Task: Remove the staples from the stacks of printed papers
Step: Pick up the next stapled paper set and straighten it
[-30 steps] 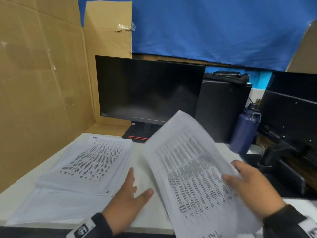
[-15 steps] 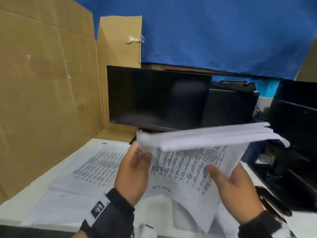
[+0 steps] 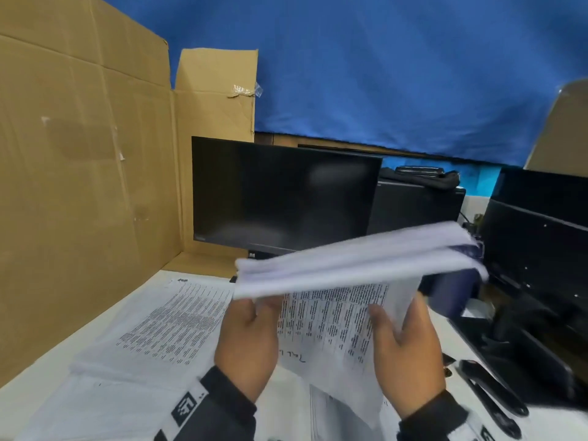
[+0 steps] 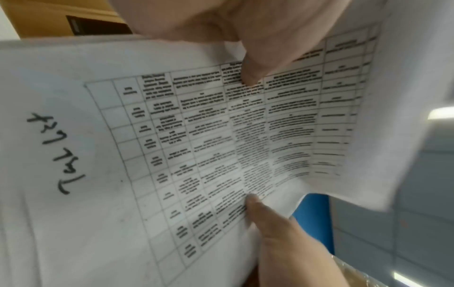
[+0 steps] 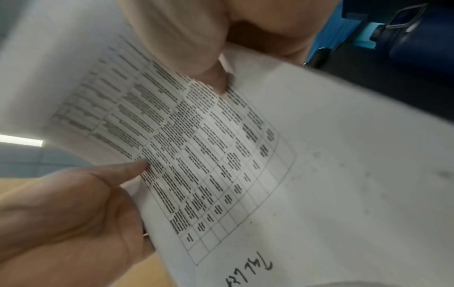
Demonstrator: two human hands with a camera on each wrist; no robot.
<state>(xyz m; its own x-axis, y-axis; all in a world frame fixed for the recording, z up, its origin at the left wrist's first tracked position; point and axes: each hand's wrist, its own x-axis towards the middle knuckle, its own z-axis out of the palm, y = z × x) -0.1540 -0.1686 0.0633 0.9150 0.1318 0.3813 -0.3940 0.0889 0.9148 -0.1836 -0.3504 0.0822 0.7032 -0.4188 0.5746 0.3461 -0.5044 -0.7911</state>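
While both hands pinch it, the stapled stack of printed tables folds over, pages blurred.

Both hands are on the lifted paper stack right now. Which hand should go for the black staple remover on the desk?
Right, probably. The staple remover lies on the desk just beside the right hand, while the left hand grips the paper stack at its far corner and can keep holding it.

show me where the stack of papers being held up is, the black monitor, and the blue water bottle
held stack of papers (image 3: 331, 323), head view, printed table page.
black monitor (image 3: 280, 192), head view, middle of the dark screen.
blue water bottle (image 5: 417, 42), right wrist view, its body.
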